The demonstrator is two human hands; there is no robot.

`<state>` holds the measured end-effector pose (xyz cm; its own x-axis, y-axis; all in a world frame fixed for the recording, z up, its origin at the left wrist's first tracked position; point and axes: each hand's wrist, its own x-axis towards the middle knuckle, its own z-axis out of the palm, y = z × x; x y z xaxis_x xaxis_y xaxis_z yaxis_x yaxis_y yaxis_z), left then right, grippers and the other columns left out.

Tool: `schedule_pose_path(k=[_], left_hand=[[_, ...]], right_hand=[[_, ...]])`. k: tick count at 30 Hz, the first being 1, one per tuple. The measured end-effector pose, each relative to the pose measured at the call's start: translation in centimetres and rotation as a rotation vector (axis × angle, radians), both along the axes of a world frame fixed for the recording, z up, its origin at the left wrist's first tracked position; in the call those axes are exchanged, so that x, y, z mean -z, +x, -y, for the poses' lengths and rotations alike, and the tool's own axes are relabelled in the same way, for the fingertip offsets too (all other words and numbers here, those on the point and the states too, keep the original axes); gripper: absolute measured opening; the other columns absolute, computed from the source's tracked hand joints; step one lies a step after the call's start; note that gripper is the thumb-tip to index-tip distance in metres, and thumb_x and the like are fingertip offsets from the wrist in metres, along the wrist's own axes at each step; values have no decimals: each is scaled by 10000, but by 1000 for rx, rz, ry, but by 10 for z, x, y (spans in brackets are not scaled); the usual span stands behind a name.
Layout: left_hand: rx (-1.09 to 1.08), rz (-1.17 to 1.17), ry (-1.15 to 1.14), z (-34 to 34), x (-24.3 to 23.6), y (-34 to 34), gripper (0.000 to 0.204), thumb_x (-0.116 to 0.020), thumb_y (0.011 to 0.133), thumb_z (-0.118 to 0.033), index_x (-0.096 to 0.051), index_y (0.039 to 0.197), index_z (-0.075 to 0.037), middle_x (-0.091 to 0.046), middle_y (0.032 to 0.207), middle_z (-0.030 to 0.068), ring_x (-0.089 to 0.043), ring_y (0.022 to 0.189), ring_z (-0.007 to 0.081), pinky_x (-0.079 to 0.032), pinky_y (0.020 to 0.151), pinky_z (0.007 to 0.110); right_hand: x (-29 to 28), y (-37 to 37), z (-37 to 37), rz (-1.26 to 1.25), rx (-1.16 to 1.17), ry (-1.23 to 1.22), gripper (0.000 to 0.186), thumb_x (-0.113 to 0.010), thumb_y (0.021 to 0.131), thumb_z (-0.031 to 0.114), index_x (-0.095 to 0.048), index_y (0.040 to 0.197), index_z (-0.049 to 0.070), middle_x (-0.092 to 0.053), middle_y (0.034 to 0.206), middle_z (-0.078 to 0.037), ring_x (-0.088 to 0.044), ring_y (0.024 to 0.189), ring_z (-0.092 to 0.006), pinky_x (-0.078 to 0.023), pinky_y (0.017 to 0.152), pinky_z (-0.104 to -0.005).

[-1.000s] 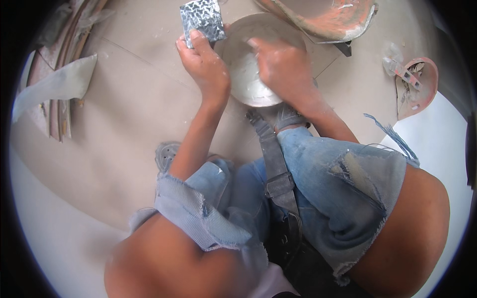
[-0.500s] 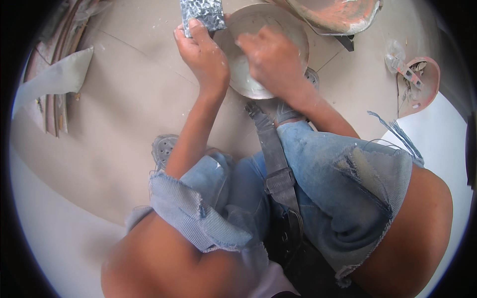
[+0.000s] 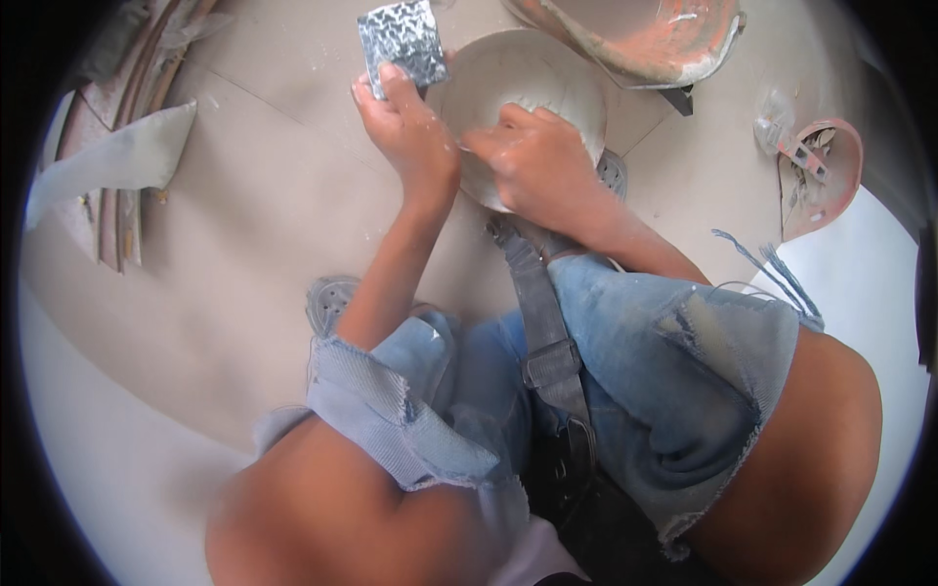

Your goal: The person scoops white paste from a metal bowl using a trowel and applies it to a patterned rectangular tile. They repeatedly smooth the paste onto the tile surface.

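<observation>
A square slab (image 3: 403, 44) with a raised grey-and-white pattern is held up near the top edge of the view, at twelve o'clock from the left hand (image 3: 415, 137). It is gripped at its lower part by that hand, which is closed round it: the thumb is pressed on the patterned face, and fingertips show at the right edge. At four o'clock from the slab, a round shallow bowl (image 3: 547, 63) is seen from above, its inside smeared greyish white. The lower part of the bowl is covered by the right hand (image 3: 542, 166), whose fingers are curled inward; whether anything is held in them cannot be told.

Taken from the bowl, a basin (image 3: 674, 44) with orange-red and whitish walls is placed at two o'clock, and a reddish container (image 3: 853, 161) with scraps in it at three o'clock. Long strips (image 3: 122, 127) are piled at nine o'clock, crossed by a pale curved sheet (image 3: 147, 151). The right shoe (image 3: 613, 174) is partly hidden at four o'clock; a dark strap (image 3: 549, 322) is hung at six o'clock, beside worn blue jeans (image 3: 625, 342).
</observation>
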<state>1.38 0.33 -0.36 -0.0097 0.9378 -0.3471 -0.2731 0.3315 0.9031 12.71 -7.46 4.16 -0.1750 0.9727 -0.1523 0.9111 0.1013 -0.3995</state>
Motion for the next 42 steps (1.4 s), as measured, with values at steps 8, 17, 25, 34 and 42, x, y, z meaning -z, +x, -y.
schedule_pose_path(k=[8,17,25,34,42], left_hand=[[18,-94,78,4,18,-3,312,-407,1167,-280,-432,1257,18,-675,1044,104,-633,928,148,-515,843,304],[-32,102,-2,1,3,-2,317,-416,1160,-262,-419,1272,34,-684,1191,246,-719,1102,279,-540,1045,403],[-3,11,35,6,12,-9,346,-426,1157,-265,-424,1306,48,-658,1223,214,-691,1122,244,-532,1031,387],[-8,39,19,7,-4,5,330,-430,1158,-273,-457,1282,31,-649,1147,137,-622,1065,160,-490,959,328],[24,-157,72,9,14,-5,333,-433,1155,-294,-465,1286,10,-627,1094,97,-597,1020,145,-483,895,322]], right_hand=[[15,9,-2,90,-2,200,263,-686,829,93,-773,1075,122,-753,978,-18,-670,1013,-209,-505,847,-384],[-22,27,-3,5,-163,199,173,-692,842,165,-778,986,210,-757,1089,18,-670,1118,-203,-509,1019,-413],[14,22,11,106,-25,249,165,-708,871,216,-775,1023,208,-759,1070,8,-712,1096,-232,-554,1004,-404],[-2,29,1,83,-80,229,191,-670,896,199,-773,1054,223,-765,1064,-13,-735,1006,-258,-574,950,-364],[-2,17,34,62,57,17,267,-656,894,163,-751,1139,211,-764,1110,-28,-726,1066,-263,-572,963,-390]])
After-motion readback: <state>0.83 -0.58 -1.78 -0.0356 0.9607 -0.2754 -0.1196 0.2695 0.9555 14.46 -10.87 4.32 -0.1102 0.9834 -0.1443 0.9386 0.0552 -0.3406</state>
